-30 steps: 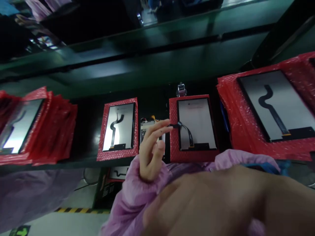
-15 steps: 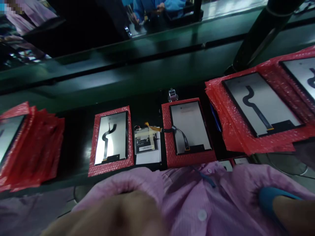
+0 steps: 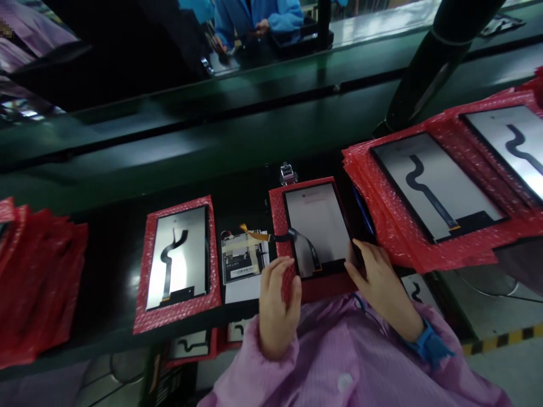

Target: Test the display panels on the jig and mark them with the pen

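Observation:
A display panel (image 3: 316,220) with a dark flex cable lies on a red bubble-wrap sheet (image 3: 279,206) in front of me. At its lower left corner is my left hand (image 3: 278,302), fingers apart and bent over the sheet's edge. On the opposite side, my right hand (image 3: 379,282) has its thumb and fingers spread at the panel's lower right edge. Just left of the panel sits a small circuit assembly (image 3: 241,257) with tape and an orange connector, joined to the dark cable. Neither hand grips anything.
Another panel (image 3: 180,254) lies on red wrap further left. Red sheets (image 3: 46,282) are stacked at the far left. More panels (image 3: 439,186) rest on red wrap at right, beside a blue pen (image 3: 363,212). Across the bench is a person in blue (image 3: 258,22).
Both hands have come up from the bottom of the view to the sides of the middle panel. The view has shifted slightly; the panels lie as before.

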`<state>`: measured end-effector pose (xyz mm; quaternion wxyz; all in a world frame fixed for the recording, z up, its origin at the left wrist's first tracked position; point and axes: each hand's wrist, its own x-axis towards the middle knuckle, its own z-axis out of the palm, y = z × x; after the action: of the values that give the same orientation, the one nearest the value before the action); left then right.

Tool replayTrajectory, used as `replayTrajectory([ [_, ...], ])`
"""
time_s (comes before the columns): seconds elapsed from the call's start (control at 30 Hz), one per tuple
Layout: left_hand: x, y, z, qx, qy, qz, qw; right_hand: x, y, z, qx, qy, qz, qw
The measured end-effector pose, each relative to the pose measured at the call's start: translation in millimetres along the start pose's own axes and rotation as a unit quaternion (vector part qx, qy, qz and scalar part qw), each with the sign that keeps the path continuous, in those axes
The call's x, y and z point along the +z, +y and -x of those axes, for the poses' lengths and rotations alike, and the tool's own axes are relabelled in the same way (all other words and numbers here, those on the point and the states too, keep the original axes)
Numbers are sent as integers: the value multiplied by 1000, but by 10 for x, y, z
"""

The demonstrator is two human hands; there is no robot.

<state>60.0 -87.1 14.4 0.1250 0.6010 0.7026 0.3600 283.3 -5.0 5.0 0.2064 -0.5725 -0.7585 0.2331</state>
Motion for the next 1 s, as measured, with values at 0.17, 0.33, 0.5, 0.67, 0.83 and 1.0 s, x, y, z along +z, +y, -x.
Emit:
replayTrajectory([
  [0.17, 430, -17, 92, 35, -10, -58, 998, 42, 23, -19, 41, 3, -100, 994],
  [0.33, 395, -39, 87, 55, -10, -72, 996, -75, 1, -137, 125, 4, -266, 956],
  [0.5, 386, -65, 68, 73, 0, -78, 994, -228, -118, -184, 103, 4, -287, 952],
  [0.67, 356, -68, 69, 51, -34, -44, 997, -330, -451, -74, -18, 80, -139, 987],
  [0.83, 166, -164, 2, 50, -53, 24, 997, -249, -905, 7, -192, 131, -50, 971],
  [1.0, 25, -507, -24, 5, 104, -75, 992, 45, -1163, -82, -283, 183, -106, 936],
])
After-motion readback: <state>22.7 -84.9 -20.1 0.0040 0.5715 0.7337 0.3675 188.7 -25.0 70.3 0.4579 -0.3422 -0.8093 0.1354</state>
